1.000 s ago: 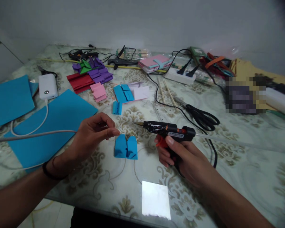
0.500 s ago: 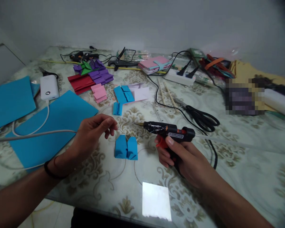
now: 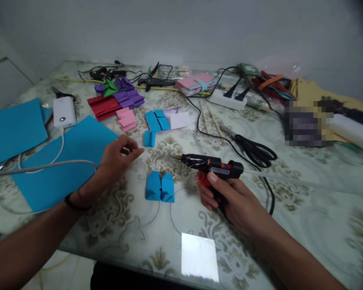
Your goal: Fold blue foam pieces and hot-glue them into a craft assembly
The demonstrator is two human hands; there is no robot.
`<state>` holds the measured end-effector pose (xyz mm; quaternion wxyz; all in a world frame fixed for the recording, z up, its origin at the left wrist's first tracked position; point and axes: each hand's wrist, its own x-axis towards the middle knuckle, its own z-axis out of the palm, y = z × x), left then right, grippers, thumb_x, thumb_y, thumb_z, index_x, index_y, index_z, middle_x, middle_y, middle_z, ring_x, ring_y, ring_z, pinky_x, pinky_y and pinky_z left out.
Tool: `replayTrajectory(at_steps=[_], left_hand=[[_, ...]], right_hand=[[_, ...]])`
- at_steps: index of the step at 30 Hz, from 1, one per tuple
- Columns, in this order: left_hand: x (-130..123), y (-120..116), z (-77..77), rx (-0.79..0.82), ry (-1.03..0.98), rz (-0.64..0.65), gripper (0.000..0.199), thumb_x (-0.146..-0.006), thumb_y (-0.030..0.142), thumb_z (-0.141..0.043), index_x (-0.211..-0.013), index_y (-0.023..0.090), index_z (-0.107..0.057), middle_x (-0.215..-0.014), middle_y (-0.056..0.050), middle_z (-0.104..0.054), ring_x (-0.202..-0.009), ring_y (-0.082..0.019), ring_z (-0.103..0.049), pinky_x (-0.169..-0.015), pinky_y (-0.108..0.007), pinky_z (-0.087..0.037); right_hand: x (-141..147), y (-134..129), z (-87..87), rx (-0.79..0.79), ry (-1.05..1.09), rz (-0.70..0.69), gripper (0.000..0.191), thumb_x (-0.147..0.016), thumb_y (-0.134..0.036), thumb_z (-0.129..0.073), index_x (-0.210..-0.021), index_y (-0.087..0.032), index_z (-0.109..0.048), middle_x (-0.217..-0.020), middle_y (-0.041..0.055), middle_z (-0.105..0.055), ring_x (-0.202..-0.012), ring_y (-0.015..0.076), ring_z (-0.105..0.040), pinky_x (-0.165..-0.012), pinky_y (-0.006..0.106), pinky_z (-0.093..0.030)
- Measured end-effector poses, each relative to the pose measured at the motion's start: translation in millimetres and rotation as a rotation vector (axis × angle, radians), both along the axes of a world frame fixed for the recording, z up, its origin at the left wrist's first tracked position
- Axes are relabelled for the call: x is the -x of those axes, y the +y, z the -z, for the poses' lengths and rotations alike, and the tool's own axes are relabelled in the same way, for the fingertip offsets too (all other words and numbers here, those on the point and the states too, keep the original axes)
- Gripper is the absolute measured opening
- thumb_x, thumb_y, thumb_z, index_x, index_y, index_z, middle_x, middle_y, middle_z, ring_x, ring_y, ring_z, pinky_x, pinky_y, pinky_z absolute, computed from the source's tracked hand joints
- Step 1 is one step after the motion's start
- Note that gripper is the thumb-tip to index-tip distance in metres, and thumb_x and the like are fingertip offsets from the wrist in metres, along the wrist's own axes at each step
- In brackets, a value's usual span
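Observation:
My right hand [image 3: 222,191] grips a black hot glue gun [image 3: 211,164] by its handle, fingers at the red trigger. Its nozzle points left, above the table, and a clear glue stick [image 3: 278,179] sticks out of the back. My left hand [image 3: 117,157] hovers left of the nozzle, over the corner of a large blue sheet [image 3: 69,161]. Its thumb and finger come together at the tips; anything between them is too small to make out. Below the nozzle lies a folded blue paper piece [image 3: 160,187] with two flaps, touched by neither hand.
Folded paper pieces in purple [image 3: 128,98], red [image 3: 103,106], pink [image 3: 126,119] and blue [image 3: 149,139] lie farther back. Black-handled scissors [image 3: 254,149] and thin sticks [image 3: 213,121] are right of centre. A power strip [image 3: 228,99], cables and a white power bank [image 3: 64,112] occupy the table.
My left hand has drawn slightly back and left, its thumb and finger now together. The glue gun has shifted slightly left with my right hand. The folded blue piece has stayed in place.

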<state>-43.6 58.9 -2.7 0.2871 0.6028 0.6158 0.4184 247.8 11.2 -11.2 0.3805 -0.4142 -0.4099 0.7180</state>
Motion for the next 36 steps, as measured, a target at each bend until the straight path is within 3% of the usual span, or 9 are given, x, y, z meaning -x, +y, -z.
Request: replayTrajectory(at_steps=[7, 13, 21, 29, 36], left_hand=[[6.5, 7.6, 0.9, 0.079, 0.002, -0.050, 0.016, -0.070, 0.037, -0.084, -0.069, 0.025, -0.074, -0.073, 0.000, -0.074, -0.067, -0.019, -0.060, -0.062, -0.031, -0.046], [7.5, 6.6, 4.6, 0.123, -0.040, -0.058, 0.019, -0.073, 0.042, -0.082, -0.074, 0.024, -0.078, -0.070, -0.001, -0.074, -0.060, -0.018, -0.061, -0.054, -0.030, -0.042], [-0.5, -1.4, -2.9, 0.103, -0.245, 0.034, 0.021, -0.071, 0.039, -0.085, -0.076, 0.021, -0.077, -0.081, -0.004, -0.077, -0.077, -0.020, -0.068, -0.071, -0.030, -0.052], [-6.5, -13.7, -15.6, 0.001, -0.300, 0.130, 0.014, -0.078, 0.030, -0.083, -0.077, 0.020, -0.074, -0.081, -0.001, -0.075, -0.074, -0.015, -0.066, -0.069, -0.026, -0.054], [-7.0, -16.1, -15.5, -0.020, -0.335, 0.141, 0.018, -0.076, 0.028, -0.086, -0.074, 0.020, -0.070, -0.079, -0.002, -0.072, -0.075, -0.016, -0.065, -0.068, -0.027, -0.055]], right_hand=[[-2.7, 0.3, 4.3, -0.063, -0.067, -0.008, 0.037, -0.098, -0.056, -0.068, -0.100, -0.019, -0.067, -0.067, -0.0048, -0.048, -0.054, 0.0101, -0.041, -0.053, 0.027, -0.036], [-4.2, -2.5, 3.9, -0.134, -0.275, -0.003, 0.044, -0.097, -0.062, -0.064, -0.095, -0.018, -0.069, -0.063, -0.0021, -0.050, -0.057, 0.0139, -0.044, -0.054, 0.030, -0.037], [-4.5, -3.2, 4.1, -0.153, -0.392, -0.039, 0.052, -0.095, -0.070, -0.060, -0.088, -0.019, -0.067, -0.064, -0.0003, -0.053, -0.060, 0.0149, -0.045, -0.056, 0.031, -0.037], [-3.3, -3.0, 3.4, -0.142, -0.450, -0.067, 0.057, -0.094, -0.076, -0.057, -0.088, -0.019, -0.065, -0.065, -0.0010, -0.050, -0.061, 0.0159, -0.044, -0.058, 0.032, -0.035], [-4.2, -3.0, 4.8, -0.136, -0.445, -0.048, 0.054, -0.094, -0.073, -0.060, -0.094, -0.020, -0.069, -0.064, -0.0002, -0.052, -0.060, 0.0168, -0.045, -0.056, 0.032, -0.035]])
